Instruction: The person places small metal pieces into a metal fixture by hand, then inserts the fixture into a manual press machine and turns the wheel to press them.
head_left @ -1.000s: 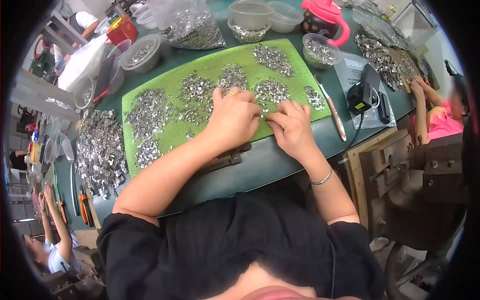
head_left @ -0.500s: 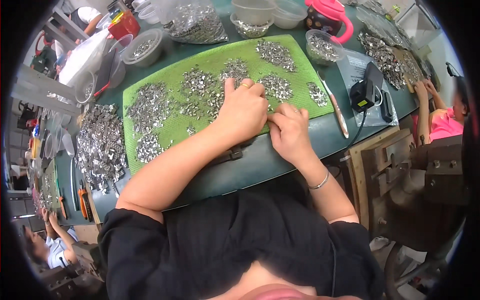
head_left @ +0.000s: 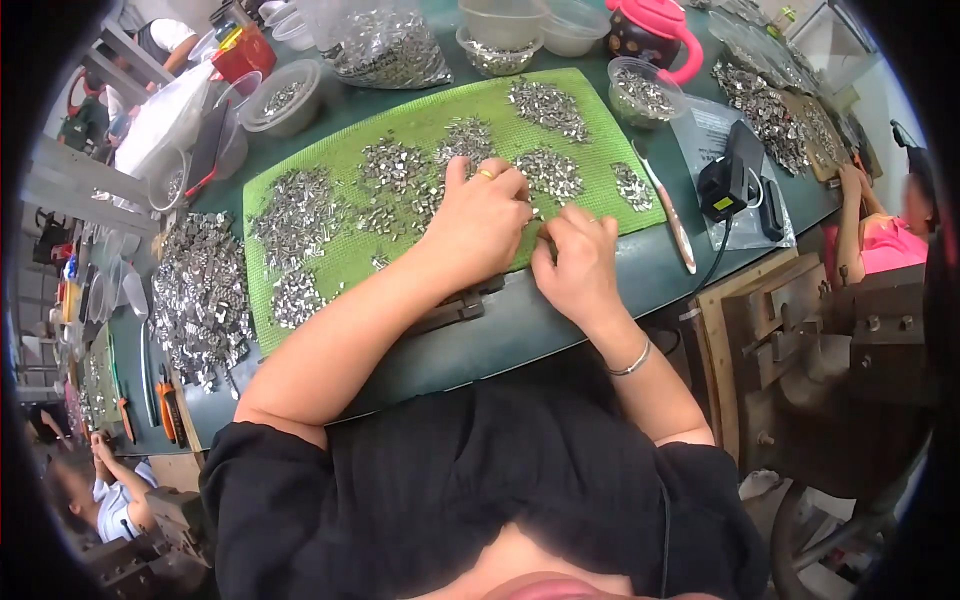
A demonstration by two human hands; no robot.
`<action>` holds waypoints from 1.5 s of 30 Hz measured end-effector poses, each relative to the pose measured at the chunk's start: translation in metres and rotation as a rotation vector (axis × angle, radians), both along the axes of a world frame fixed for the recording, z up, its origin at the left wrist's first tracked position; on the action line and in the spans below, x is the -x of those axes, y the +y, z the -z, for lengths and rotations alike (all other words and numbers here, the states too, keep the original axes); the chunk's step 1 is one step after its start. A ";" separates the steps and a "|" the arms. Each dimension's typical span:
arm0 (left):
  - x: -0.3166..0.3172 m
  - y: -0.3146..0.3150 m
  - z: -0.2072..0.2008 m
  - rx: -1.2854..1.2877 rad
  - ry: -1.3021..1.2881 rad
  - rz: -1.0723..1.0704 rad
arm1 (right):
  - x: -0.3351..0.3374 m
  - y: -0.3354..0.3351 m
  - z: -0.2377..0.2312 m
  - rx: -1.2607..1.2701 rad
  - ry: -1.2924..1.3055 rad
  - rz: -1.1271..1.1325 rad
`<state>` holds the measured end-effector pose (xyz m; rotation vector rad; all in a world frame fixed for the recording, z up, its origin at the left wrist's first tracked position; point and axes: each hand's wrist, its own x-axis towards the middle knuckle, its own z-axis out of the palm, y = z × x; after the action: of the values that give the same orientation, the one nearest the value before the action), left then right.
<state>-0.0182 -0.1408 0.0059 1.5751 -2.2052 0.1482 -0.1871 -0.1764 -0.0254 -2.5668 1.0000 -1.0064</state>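
Both of my hands are over the near edge of a green textured mat [head_left: 400,245] that carries several heaps of small silvery metal pieces [head_left: 395,165]. My left hand [head_left: 478,215] is closed, its fingertips curled down and mostly hidden beneath the knuckles. Beside it, thumb and fingers of my right hand [head_left: 580,258] are pinched together over the mat's edge. A tiny pale piece shows between the two hands, but what either one grips is too small to tell. Under my left wrist a dark metal block [head_left: 450,310] lies on the table edge, partly covered.
Left of the mat is a big pile of metal pieces [head_left: 200,290], with orange-handled pliers [head_left: 170,405] nearby. A white-and-pink brush [head_left: 675,230] and a black adapter [head_left: 725,190] lie right. Plastic tubs [head_left: 285,100] and a pink-lidded pot [head_left: 640,40] stand behind. Co-workers sit both sides.
My hands have come slightly apart, leaving a small gap between their fingertips. The left has shifted a little left. The co-worker at lower left has brought both hands together.
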 end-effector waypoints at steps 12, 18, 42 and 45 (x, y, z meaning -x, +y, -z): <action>0.018 0.001 0.007 -0.085 0.031 -0.213 | 0.010 0.001 0.001 -0.004 -0.071 -0.112; 0.014 0.002 0.007 -0.137 0.096 -0.257 | 0.001 0.004 -0.002 0.134 0.036 -0.061; -0.032 0.126 -0.008 -0.116 0.191 -0.169 | -0.046 0.051 -0.032 -0.125 0.260 -0.501; -0.028 0.134 -0.012 -0.045 0.123 -0.152 | -0.050 0.052 -0.040 -0.231 0.324 -0.468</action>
<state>0.0096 -0.0063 0.0178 1.7285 -2.0083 0.0450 -0.1370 -0.1240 0.0151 -2.6246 0.4923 -0.3427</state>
